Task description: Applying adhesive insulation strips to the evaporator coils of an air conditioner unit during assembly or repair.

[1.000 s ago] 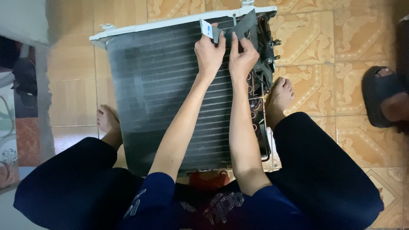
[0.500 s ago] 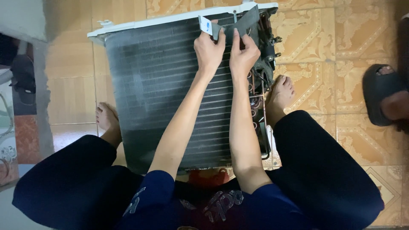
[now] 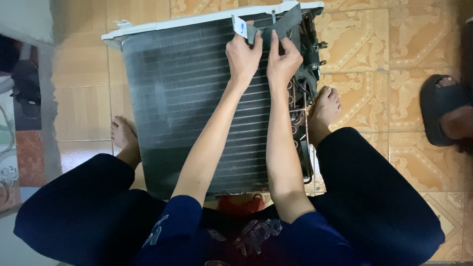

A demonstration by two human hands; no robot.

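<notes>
A dark finned coil unit (image 3: 182,103) in a white frame (image 3: 162,25) stands on the floor between my legs. At its far right corner both hands grip a dark grey foam strip (image 3: 286,24) that has a white and blue backing tab (image 3: 240,26). My left hand (image 3: 243,56) pinches the strip by the tab end. My right hand (image 3: 282,61) pinches it a little to the right. Copper tubes and wiring (image 3: 300,106) run down the unit's right side.
The floor is patterned tan tile (image 3: 374,59). My bare feet rest on either side of the unit, left foot (image 3: 123,138) and right foot (image 3: 325,106). Another person's foot in a dark sandal (image 3: 443,116) is at the right edge. A doorway and mat (image 3: 19,148) lie left.
The view has shifted slightly. Both hands stay on the foam strip at the top right corner, with only small finger adjustments.
</notes>
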